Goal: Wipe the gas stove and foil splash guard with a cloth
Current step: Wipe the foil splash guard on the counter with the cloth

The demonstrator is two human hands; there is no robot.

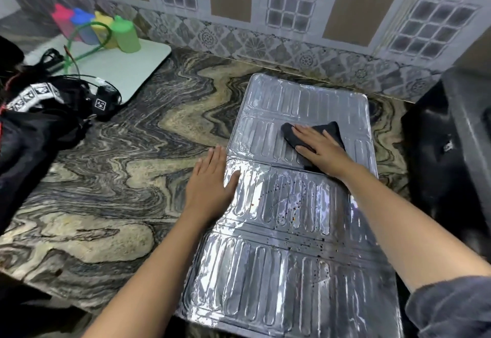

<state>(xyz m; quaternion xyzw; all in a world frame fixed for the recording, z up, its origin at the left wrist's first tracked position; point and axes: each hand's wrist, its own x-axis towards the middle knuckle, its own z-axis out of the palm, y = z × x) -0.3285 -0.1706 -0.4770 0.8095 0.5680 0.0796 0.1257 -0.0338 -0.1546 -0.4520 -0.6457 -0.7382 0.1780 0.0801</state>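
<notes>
**Cloth [329, 130] of dark grey fabric pressed onto ribbed silver foil splash guard [265, 271]**

Foil splash guard lies flat on the swirled brown, cream and black stone counter [119, 165], unfolded in hinged panels that run from the near edge towards the patterned grey wall tiles [239, 40]. Dark and reddish specks dot its middle and near panels, mostly towards the right.

The right hand [321, 149] rests palm down on the cloth on the far half of the guard. Its fingers are straight and together, pressing the fabric rather than curling round it. Cloth shows beyond the fingertips and along the far side of the hand.

The left hand [210, 186] lies flat at the guard's left edge, fingers extended on the counter. Its thumb reaches onto the foil.

At the right edge stands a black glossy shape [438, 152], too blurred to make out. Far left, a row of pink, blue, yellow and green plastic bottles [127, 35] stands on a pale board [127, 72]. A black bag with a white patterned strap [34, 130] lies just in front.
</notes>
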